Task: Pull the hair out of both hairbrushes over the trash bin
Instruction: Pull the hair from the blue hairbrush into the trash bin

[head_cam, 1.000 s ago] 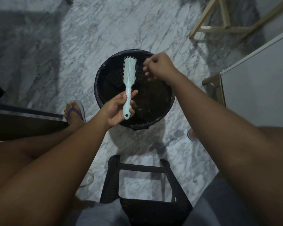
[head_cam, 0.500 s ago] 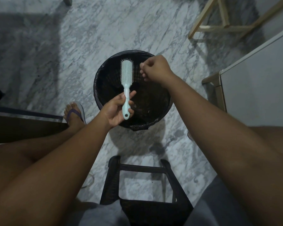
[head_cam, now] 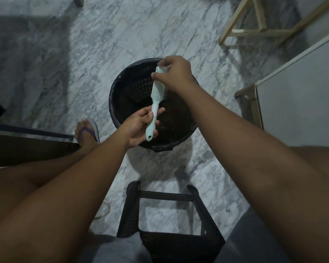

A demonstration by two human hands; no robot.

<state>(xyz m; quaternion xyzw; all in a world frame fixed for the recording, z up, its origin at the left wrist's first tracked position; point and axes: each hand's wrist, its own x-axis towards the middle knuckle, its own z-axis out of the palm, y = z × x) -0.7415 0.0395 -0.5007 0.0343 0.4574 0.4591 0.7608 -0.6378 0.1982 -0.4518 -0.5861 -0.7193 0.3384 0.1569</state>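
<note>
We hold the pale mint hairbrush (head_cam: 156, 95) over the open mouth of the black trash bin (head_cam: 122, 95), its handle low and near us, its bristled head tilted up and away, bristles turned toward our right side. The step in hand, as we judge it, is plucking hair from the bristles near the top of the head. To do it well we should keep the brush above the bin so that anything loosened falls inside, pinch close to the bristle roots, and draw outward along the bristles, not across them, so they do not bend or snag. A firm hold on the handle matters, since the pull will tend to twist the brush.

Our left hand (head_cam: 139, 128) is wrapped around the handle, fingers (head_cam: 146, 113) curled narrowly about it and the thumb on the far side; the handle's end with its hanging hole pokes out just below the palm. Our right hand (head_cam: 174, 73) sits at the upper part of the brush head, fingertips (head_cam: 153, 75) drawn together in a tight pinch that touches the bristles. Whether any hair is caught in that pinch we cannot tell; the light is dim and strands are too fine to see.

Beneath both sets of fingers lies the bin, lined with a dark bag. Only one brush is in view. Nearer us than the fingers stands a dark stool (head_cam: 133, 205) on the marble floor (head_cam: 122, 25), and a sandalled foot (head_cam: 86, 133) rests just left of the bin.
</note>
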